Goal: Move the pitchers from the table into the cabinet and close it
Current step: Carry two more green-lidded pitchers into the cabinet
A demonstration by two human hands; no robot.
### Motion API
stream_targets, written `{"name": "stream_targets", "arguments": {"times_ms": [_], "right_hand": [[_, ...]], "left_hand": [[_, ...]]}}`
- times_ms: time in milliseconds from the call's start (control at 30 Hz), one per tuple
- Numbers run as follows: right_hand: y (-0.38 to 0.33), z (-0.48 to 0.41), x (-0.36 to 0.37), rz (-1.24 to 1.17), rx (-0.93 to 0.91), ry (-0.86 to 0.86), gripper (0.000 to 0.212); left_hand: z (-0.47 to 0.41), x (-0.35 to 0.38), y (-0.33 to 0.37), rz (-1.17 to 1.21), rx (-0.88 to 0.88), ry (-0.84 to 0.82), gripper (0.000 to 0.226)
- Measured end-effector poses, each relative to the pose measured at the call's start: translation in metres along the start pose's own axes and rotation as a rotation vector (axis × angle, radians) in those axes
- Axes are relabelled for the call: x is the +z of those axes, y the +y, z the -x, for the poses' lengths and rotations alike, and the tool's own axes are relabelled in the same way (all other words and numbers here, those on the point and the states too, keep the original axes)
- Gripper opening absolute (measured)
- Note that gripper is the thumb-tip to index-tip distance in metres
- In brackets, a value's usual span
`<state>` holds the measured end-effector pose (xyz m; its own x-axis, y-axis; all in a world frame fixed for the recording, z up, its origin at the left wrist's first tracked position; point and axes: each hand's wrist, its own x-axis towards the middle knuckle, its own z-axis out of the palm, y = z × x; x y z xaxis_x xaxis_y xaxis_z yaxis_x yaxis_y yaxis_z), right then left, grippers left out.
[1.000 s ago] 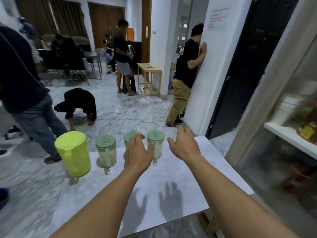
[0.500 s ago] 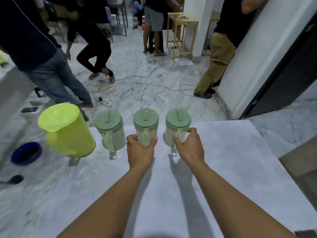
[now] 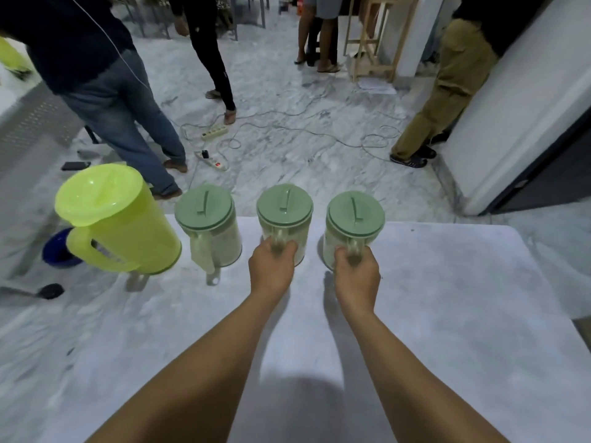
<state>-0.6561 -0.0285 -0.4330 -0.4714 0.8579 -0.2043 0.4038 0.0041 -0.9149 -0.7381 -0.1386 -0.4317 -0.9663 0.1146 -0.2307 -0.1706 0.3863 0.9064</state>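
Several pitchers stand in a row along the far edge of the white table [image 3: 447, 314]. At the left is a large yellow-green pitcher [image 3: 118, 219]. Beside it stands a clear pitcher with a green lid [image 3: 208, 228], untouched. My left hand [image 3: 271, 270] is closed around the handle of the middle clear pitcher [image 3: 284, 209]. My right hand [image 3: 356, 273] is closed around the handle of the right clear pitcher [image 3: 355, 219]. Both held pitchers stand upright on the table. The cabinet is out of view.
Beyond the table, several people stand on the marble floor, with power strips [image 3: 214, 132] and cables lying between them. A white wall [image 3: 518, 107] and dark doorway are at the right. A blue bowl [image 3: 57, 251] lies on the floor at the left.
My view has tilted down onto the table. Both hands went from hovering open, to touching the pitcher bodies, to closing around the two handles.
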Motion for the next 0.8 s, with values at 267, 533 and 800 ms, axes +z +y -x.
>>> {"name": "stream_targets", "arguments": {"times_ms": [267, 533, 800], "right_hand": [[-0.018, -0.004, -0.010, -0.022, -0.056, 0.017, 0.014], [-0.049, 0.019, -0.035, -0.032, -0.093, 0.049, 0.020], [-0.086, 0.072, -0.052, -0.096, -0.096, 0.166, 0.021]], "left_hand": [[0.004, -0.006, 0.019, 0.049, 0.071, -0.009, 0.018], [0.028, -0.033, 0.058, 0.070, 0.135, -0.013, 0.021], [0.049, -0.075, 0.093, 0.081, 0.212, -0.072, 0.024]]}}
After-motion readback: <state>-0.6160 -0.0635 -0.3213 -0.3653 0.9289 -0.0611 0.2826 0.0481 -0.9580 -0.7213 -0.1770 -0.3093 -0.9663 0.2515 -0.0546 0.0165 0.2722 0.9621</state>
